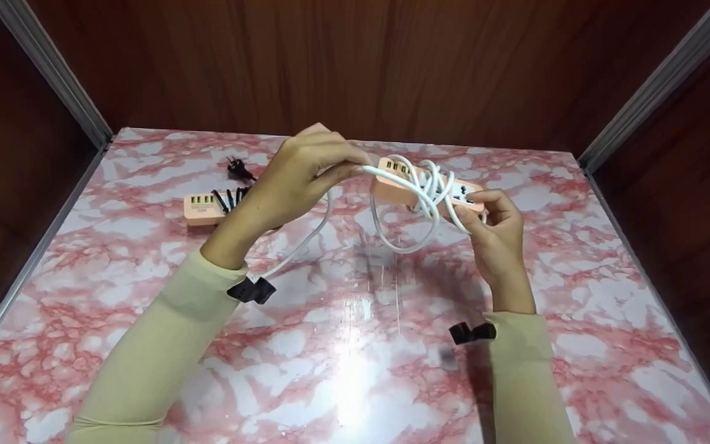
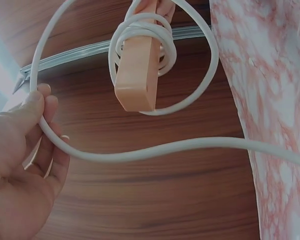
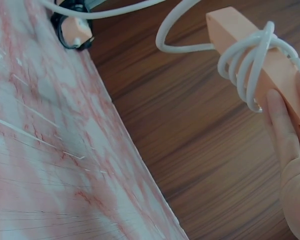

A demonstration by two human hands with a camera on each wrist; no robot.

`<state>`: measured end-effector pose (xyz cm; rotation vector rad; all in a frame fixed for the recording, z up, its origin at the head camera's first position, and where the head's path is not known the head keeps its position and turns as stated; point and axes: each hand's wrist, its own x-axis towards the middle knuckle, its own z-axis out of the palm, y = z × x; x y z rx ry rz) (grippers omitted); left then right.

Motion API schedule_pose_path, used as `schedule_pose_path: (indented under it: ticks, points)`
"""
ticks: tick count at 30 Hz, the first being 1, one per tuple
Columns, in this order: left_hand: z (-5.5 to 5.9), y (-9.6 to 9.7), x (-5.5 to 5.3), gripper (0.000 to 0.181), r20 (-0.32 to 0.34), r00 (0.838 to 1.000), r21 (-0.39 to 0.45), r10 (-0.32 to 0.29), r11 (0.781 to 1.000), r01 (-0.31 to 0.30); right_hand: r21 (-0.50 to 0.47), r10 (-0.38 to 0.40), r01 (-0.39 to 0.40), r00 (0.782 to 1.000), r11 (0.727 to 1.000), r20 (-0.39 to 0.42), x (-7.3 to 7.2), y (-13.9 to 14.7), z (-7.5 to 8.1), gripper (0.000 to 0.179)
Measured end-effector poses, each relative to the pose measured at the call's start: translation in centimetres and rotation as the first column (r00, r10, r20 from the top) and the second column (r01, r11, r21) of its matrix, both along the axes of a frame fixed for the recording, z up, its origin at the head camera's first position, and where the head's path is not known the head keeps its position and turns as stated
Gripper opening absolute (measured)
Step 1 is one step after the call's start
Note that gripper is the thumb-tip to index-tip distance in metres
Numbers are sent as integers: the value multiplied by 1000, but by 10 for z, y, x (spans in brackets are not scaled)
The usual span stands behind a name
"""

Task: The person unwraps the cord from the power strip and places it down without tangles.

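A peach power strip [image 1: 395,190] with a white cord [image 1: 432,191] looped around its middle is held above the table. My right hand [image 1: 498,231] grips its right end between thumb and fingers, as the right wrist view also shows the strip [image 3: 235,30]. To the left of the strip, my left hand [image 1: 306,169] pinches the white cord between thumb and fingertips. In the left wrist view the cord [image 2: 165,148] curves away from that hand [image 2: 25,155], and a slack loop hangs under the strip. The cord's plug is not visible.
A second peach power strip [image 1: 202,208], wound with black cord, lies on the table behind my left forearm. Its black plug [image 1: 239,168] rests beyond it. Brown wood-grain panels [image 1: 355,68] enclose the pink marbled table [image 1: 306,370] at the back and sides.
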<state>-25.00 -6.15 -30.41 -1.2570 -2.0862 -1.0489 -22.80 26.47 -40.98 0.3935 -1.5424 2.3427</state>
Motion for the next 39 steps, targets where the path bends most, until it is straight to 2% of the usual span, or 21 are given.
schedule_pose_path:
  ticks: [8,14,18,28,39]
  points:
    - [-8,-14,5,15,-24,999,-45,-24,999,23,-3,-18,18,1000,1000,0,-1,1,-1,23]
    - [-16,-26,8,16,-9,1000,-89,-25,996,24,0,-22,22,1000,1000,-4,0,1,-2,23]
    - [-23,-35,11,15,-1,1000,-114,-17,993,17,-2,-25,25,1000,1000,-4,0,0,-2,24]
    - [-40,-64,17,13,-16,999,-140,-43,989,40,-12,-28,28,1000,1000,-5,0,0,-4,24]
    - [-58,-96,37,18,64,998,-165,-3,986,13,-1,-33,33,999,999,-9,0,-2,-2,23]
